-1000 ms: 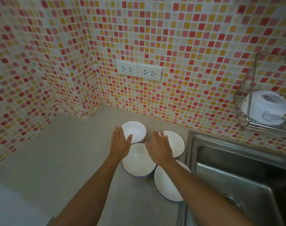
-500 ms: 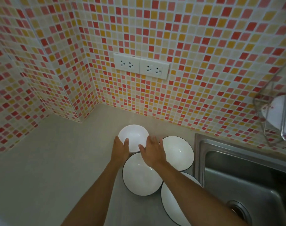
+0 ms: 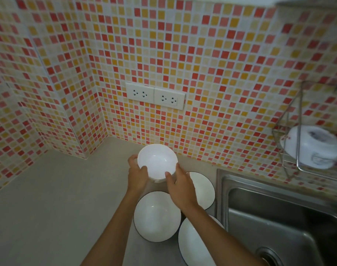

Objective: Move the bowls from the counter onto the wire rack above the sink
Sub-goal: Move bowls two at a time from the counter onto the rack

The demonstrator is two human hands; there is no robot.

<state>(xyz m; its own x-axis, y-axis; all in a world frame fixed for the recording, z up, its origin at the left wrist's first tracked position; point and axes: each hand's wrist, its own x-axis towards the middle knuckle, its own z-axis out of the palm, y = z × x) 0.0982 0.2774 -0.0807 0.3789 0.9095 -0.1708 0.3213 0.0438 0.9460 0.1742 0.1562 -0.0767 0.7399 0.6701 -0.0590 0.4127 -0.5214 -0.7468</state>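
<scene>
Bowls were the things being handled: a small plain white ceramic bowl was gripped between both hands near the back of the pale grey counter, close to the tiled wall. Its left rim was clasped by the left hand, with the thumb laid over the edge, while its near right rim was clamped by the right hand, the thumb likewise hooked onto the lip. Whether the small bowl was resting on the counter or raised just clear of it could not be told. Three larger white bowls with thin dark rims remained on the counter just beside the stainless steel sink: one partly hidden behind the right hand, one below the hands, and one nearest the camera, partly covered by the right forearm. On the chrome wire rack fixed to the mosaic wall above the sink, an upturned white bowl with a printed base was seen. A double white wall socket was mounted on the tiles.
</scene>
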